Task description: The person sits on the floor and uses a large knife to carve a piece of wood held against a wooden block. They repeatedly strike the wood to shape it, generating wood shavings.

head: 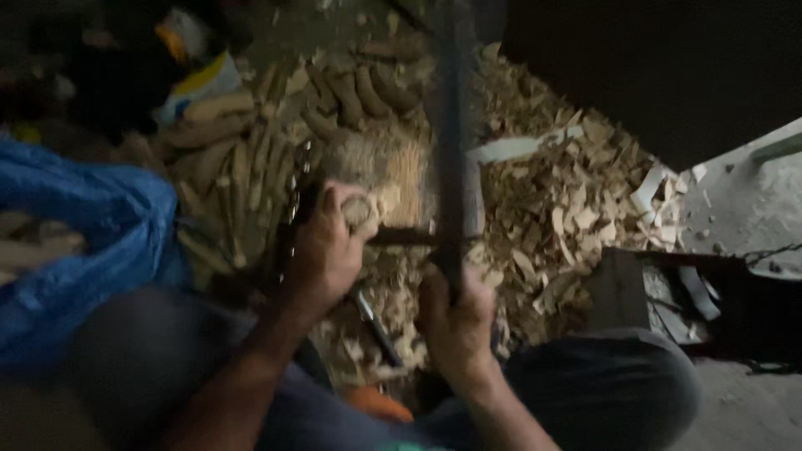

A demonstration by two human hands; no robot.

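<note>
Right hand (458,321) clenched on dark upright tool (451,150), left hand (326,250) gripping perhaps a wood piece (361,210), shavings (551,209) close around.

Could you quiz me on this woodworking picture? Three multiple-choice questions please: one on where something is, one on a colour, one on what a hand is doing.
1. Where does the pile of wood chips lie?
A. On the ground ahead of the person's knees
B. Inside the blue bag
C. On a shelf overhead

2. What colour is the plastic bag at the person's left?
A. Red
B. Blue
C. White

3. What is the right hand doing?
A. Resting flat on a knee
B. Hanging empty and open
C. Gripping the long dark tool

Answers:
1 A, the chips spread over the ground beyond the hands.
2 B, the crumpled sheet is bright blue.
3 C, the fingers are closed around the tool's lower end, while the left hand holds a small pale wood piece.
</note>
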